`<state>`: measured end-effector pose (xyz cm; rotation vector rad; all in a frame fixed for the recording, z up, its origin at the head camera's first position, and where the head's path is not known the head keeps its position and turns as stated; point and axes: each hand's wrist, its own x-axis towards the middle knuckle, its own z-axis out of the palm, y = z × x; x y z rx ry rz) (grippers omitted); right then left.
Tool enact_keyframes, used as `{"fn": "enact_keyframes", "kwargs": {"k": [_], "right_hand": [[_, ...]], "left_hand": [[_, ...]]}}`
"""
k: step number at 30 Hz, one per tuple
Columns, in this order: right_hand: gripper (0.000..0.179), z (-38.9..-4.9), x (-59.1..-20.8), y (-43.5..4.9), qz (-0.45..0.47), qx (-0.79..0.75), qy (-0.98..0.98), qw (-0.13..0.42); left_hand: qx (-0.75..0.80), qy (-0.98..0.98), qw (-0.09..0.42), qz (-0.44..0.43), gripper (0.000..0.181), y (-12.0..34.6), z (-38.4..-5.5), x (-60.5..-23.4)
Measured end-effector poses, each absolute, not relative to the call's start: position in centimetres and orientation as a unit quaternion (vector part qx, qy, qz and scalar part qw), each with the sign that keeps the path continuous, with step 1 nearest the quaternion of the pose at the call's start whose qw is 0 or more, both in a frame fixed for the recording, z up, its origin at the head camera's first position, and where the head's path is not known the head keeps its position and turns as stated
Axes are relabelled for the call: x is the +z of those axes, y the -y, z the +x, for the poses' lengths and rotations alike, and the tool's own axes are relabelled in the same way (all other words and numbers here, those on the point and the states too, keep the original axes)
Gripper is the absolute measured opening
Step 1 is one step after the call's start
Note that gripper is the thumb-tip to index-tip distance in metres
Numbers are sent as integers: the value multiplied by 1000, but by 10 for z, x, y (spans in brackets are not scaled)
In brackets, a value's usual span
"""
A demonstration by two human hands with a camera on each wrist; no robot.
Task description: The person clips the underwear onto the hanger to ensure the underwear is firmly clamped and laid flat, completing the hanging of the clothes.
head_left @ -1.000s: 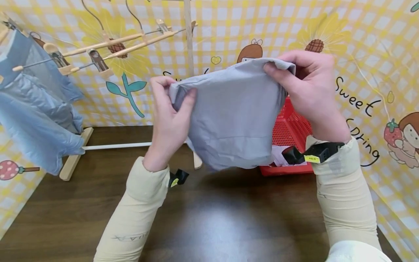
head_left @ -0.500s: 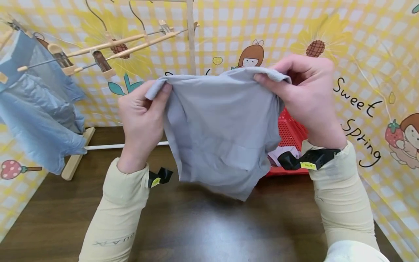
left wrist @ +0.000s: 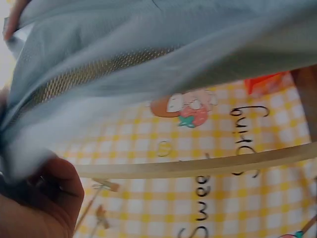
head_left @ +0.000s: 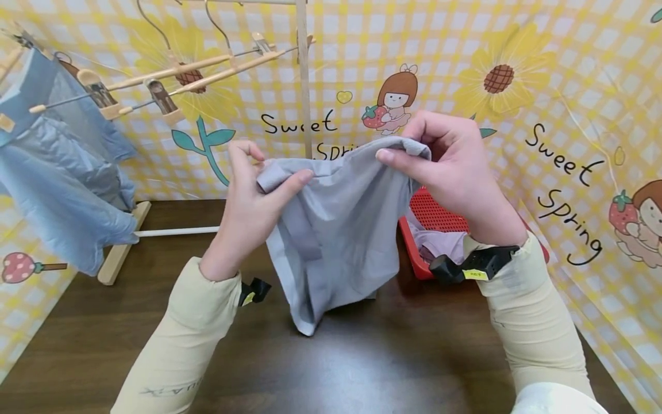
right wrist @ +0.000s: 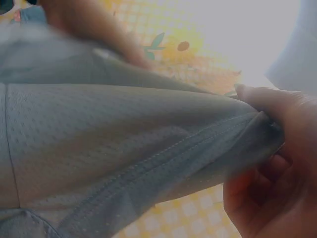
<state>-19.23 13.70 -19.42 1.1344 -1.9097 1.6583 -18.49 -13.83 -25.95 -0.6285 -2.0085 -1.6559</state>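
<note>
Grey shorts (head_left: 346, 230) of thin, finely perforated cloth hang in front of me, held up by the top edge. My left hand (head_left: 247, 201) pinches the left corner between thumb and fingers, where the edge folds over. The opposite corner is pinched by my right hand (head_left: 455, 172), thumb towards me. Between the hands the top edge sags, and the lower part falls in creases to a point over the table. In the right wrist view, stitched seams run along the cloth (right wrist: 109, 134) towards the right thumb. The cloth is blurred in the left wrist view.
A red perforated basket (head_left: 408, 247) with a pale purple garment (head_left: 439, 241) inside stands behind my right wrist. At left, light blue clothing (head_left: 67, 172) hangs from a rack with a wooden foot (head_left: 121, 247). Clip hangers (head_left: 207, 75) hang near it. A checked cloth backdrop (head_left: 351, 34) encloses the dark table (head_left: 393, 356).
The left hand went out to the left, stretching the shorts wide, then came back inward. Both hands are now lower and closer together, and the shorts hang looser, uncovering more of the basket.
</note>
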Motion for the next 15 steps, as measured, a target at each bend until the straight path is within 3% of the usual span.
{"fn": "enact_keyframes", "kwargs": {"k": [12,15], "right_hand": [[20,-185,-192,-143,372,612,671,189],[20,-182,-189,-149,352,627,670,181]], "left_hand": [[-511,753,348,-227,9,147,-199,-288],[-513,739,373,-229,11,153,-195,-276]]}}
